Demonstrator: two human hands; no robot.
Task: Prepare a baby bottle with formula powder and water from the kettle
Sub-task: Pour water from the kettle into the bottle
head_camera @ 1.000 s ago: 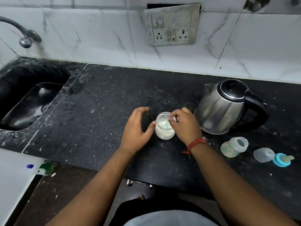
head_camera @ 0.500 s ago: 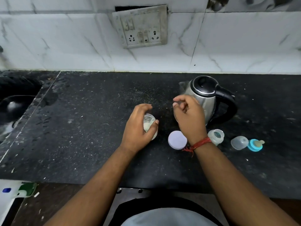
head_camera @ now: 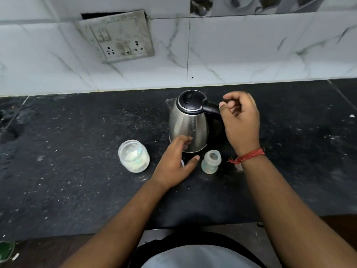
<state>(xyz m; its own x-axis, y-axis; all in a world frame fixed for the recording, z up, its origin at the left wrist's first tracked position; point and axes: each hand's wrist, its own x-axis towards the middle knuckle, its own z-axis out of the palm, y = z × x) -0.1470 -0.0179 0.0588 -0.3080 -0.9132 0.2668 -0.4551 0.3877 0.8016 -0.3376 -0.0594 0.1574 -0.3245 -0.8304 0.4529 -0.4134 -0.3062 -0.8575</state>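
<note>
Wall socket panel (head_camera: 117,36) above counter (head_camera: 67,161)

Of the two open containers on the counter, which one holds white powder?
The wide glass jar left of the left hand; the small baby bottle in front of the kettle looks empty.

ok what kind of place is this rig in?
Most likely a home kitchen: a black speckled stone countertop, a white marble-look tiled wall with a grimy switch-and-socket plate, and a stainless steel electric kettle.

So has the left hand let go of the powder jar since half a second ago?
Yes. The left hand has left the powder jar, now nearer the kettle.
</note>
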